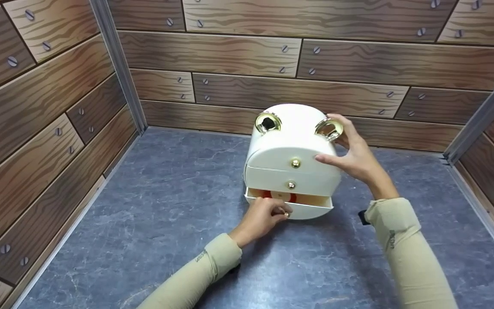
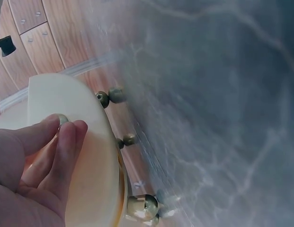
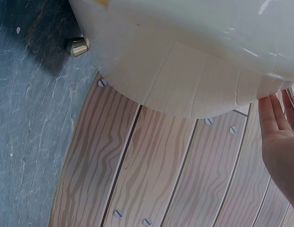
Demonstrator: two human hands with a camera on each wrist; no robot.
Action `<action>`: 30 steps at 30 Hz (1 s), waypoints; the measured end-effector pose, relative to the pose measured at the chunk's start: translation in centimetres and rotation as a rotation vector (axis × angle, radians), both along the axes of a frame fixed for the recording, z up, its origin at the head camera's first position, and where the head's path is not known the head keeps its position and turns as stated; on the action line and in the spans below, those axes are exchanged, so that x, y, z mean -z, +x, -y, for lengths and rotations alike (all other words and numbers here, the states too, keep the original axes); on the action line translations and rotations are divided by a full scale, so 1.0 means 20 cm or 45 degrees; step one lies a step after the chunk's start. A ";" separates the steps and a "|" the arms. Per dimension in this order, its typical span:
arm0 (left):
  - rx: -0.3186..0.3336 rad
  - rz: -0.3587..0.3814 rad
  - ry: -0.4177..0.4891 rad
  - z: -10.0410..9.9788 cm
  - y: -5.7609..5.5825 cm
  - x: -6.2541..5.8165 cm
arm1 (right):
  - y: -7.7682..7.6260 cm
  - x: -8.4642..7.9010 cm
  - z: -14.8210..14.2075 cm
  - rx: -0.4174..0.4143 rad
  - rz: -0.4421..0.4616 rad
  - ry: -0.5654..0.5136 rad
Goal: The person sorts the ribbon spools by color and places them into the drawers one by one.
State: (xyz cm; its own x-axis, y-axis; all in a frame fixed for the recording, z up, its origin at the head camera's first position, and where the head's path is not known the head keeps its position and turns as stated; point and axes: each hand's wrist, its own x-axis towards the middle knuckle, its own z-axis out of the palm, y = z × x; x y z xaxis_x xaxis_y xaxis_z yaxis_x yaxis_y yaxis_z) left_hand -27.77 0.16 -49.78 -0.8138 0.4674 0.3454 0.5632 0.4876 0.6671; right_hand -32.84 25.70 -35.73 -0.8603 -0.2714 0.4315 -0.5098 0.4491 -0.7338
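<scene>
A white, round-topped drawer box [image 1: 292,124] stands on the floor with its lowest drawer [image 1: 311,211] partly pulled out. My left hand [image 1: 259,219] pinches that drawer's small gold knob [image 1: 287,214] between thumb and fingers; the left wrist view shows the same pinch on the knob [image 2: 63,119]. Inside the drawer a red and pale item [image 1: 293,198] is partly visible. At the box's upper right, my right hand [image 1: 357,156] spreads around the side, thumb on the front and fingers beside the gold ring-shaped ear [image 1: 329,128]. Its fingers look fairly straight in the right wrist view.
The two upper drawers are closed, with gold knobs [image 1: 295,163]. Another gold ring-shaped ear [image 1: 268,123] tops the left side. Gold ball feet [image 2: 142,207] support the box. Wood-patterned walls [image 1: 212,51] enclose the dark blue marbled floor [image 1: 165,193].
</scene>
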 end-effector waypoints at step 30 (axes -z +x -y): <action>0.031 -0.025 0.009 0.00 -0.09 0.01 | -0.04 0.03 -0.03 0.012 -0.019 0.026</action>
